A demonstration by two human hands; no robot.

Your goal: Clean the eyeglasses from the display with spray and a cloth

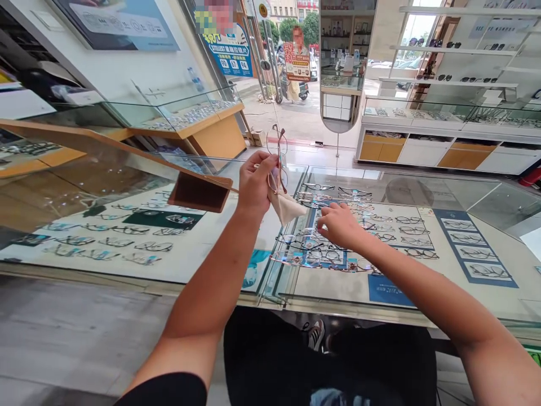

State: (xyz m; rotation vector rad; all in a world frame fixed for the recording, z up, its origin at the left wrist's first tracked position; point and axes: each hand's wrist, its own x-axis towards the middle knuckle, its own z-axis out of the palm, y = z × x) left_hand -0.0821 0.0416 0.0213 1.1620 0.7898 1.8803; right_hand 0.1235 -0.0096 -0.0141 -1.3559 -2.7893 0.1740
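Observation:
My left hand (256, 180) is raised above the glass counter, closed on a pair of eyeglasses (279, 141) and a beige cleaning cloth (288, 208). The glasses are tilted on end, with round lenses and thin frames, and the cloth hangs below the fingers. To the right, my right hand (340, 224) is over the rows of eyeglasses on the counter, its fingers loosely bent and thumb apart. No held item shows in it; whether its fingertips touch a frame is hidden. Several thin-framed eyeglasses (315, 248) lie close beside and below this hand.
The glass display counter (236, 270) spans the front, with more eyeglasses (154, 246) at left and a framed blue strip (477, 248) at right. A brown box-like piece (198, 193) stands left of my left hand. Beyond is a tall mirror (341, 101).

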